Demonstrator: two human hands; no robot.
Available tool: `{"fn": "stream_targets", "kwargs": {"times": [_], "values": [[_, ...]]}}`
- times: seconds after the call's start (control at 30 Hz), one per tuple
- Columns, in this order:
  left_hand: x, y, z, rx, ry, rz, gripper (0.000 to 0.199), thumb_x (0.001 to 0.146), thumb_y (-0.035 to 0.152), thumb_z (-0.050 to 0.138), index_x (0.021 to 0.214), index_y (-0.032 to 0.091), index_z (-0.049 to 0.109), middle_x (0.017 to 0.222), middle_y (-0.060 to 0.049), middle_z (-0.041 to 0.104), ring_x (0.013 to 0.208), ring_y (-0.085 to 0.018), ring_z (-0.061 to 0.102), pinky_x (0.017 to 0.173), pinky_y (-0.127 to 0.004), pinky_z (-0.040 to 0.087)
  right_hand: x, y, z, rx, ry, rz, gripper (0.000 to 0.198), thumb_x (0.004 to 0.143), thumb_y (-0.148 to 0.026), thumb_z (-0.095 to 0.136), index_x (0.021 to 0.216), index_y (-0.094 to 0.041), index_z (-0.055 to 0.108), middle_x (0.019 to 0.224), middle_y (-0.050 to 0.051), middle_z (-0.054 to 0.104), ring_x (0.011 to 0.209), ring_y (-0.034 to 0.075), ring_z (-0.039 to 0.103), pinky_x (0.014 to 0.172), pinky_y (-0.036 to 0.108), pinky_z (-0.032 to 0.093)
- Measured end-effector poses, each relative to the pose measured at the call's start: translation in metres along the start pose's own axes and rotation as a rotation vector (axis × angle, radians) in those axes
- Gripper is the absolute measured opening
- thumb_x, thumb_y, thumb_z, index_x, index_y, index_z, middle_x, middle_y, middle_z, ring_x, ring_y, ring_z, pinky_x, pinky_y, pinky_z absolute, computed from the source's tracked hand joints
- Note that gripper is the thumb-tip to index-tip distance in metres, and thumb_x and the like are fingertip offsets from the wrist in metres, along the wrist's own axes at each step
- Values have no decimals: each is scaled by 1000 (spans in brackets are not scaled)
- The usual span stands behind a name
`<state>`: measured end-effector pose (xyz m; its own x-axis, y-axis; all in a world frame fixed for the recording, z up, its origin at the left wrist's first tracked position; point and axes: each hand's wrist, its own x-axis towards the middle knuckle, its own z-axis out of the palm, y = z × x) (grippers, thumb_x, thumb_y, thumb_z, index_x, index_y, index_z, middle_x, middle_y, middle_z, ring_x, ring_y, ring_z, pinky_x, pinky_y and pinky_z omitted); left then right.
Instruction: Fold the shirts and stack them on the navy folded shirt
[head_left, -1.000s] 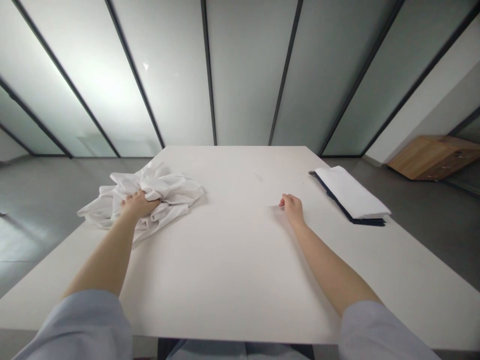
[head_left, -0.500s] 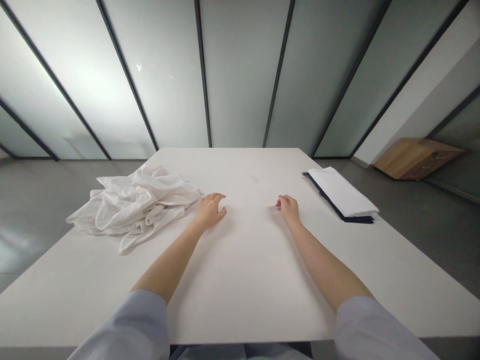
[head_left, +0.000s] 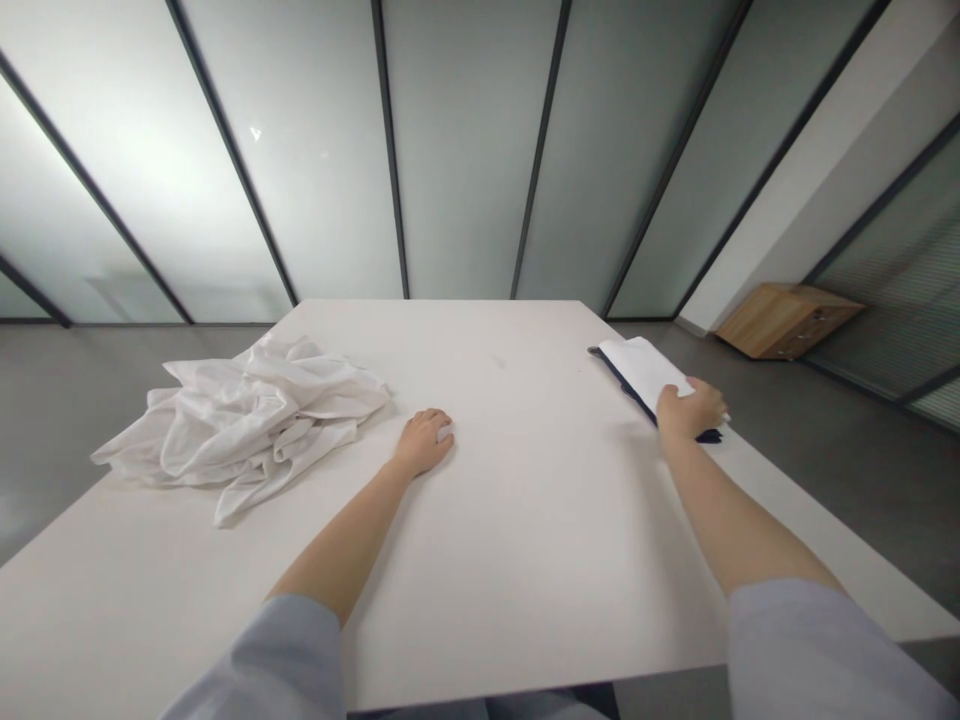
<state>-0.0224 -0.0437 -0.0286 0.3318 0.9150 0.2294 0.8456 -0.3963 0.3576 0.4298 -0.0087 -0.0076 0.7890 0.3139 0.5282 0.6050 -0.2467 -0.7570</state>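
My left hand rests on the white table, its fingers loosely curved and the thumb apart, with nothing in it. Just to its left lies a crumpled heap of white cloth, apart from the fingers. At the right, my right hand grips the near end of a folded white cloth, thumb towards the left and fingers at the right side; the fingertips are partly hidden. Under that cloth is a dark navy folded piece, of which only the edges show.
The white tabletop stretches between my arms and to its far edge. Frosted glass panels with dark frames stand behind it. A wooden cabinet sits on the grey floor at the far right.
My right hand has moved right, from mid-table onto the folded white cloth. My left hand has lowered onto the table. The view has turned slightly right.
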Motion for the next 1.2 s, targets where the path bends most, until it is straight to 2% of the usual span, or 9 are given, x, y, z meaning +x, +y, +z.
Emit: {"fn": "stream_targets", "kwargs": {"times": [0.2,0.3,0.4,0.57,0.67,0.77,0.9,1.0,1.2], "values": [[0,1,0,0,-3,-21,32,82,26,52,110,19,64,120,-9,63,112,-25,55,99,-38,42,53,57,-20,-168,-118,92,29,59,-36,65,56,-26,37,89,22,57,111,48,43,85,68,20],[1,3,-2,-8,-8,-27,32,82,26,52,110,19,64,120,-9,63,113,-25,55,99,-38,42,58,50,-16,-181,-163,84,33,60,-32,63,50,-26,32,81,19,55,107,46,45,82,66,23],[1,4,-3,-10,-6,-33,31,82,26,52,109,20,64,120,-8,63,114,-25,54,99,-39,42,51,16,-11,-156,-176,11,15,60,-24,60,55,-23,46,81,20,58,100,40,50,81,59,32],[2,6,-2,1,-15,-35,31,82,27,52,109,21,64,120,-9,62,113,-26,54,98,-40,42,-14,-56,2,16,-400,-358,20,65,-24,58,83,-17,65,83,12,66,86,28,58,80,41,43],[1,5,-1,7,-19,-43,36,83,29,52,117,20,60,124,-10,60,116,-26,53,100,-40,40,-82,-84,9,134,-780,-509,26,73,-34,59,95,-21,67,82,7,70,79,25,62,77,37,47],[-1,7,-2,-5,33,-42,55,83,41,56,133,19,46,136,-13,51,125,-27,47,104,-42,37,-143,-99,14,239,-1145,-696,35,82,-45,56,108,-24,66,112,8,69,101,25,63,90,38,45],[-7,18,-7,-21,74,149,77,76,55,63,140,19,39,146,-15,40,135,-28,36,110,-43,31,-183,-103,15,96,-1027,-710,36,88,-49,50,108,-25,68,120,10,66,119,30,54,103,48,34],[-11,32,-7,14,7,283,63,80,51,61,134,22,47,143,-12,46,132,-27,40,110,-43,29,-190,-103,10,71,-1017,-686,34,88,-51,51,101,-25,70,118,10,67,119,30,54,100,46,36],[-12,48,-3,165,-29,-12,42,80,46,59,114,21,61,109,-12,63,108,-30,57,100,-44,38,-177,-102,2,258,-1051,-586,40,89,-57,43,82,-27,68,85,3,73,82,22,65,74,31,44]]}}
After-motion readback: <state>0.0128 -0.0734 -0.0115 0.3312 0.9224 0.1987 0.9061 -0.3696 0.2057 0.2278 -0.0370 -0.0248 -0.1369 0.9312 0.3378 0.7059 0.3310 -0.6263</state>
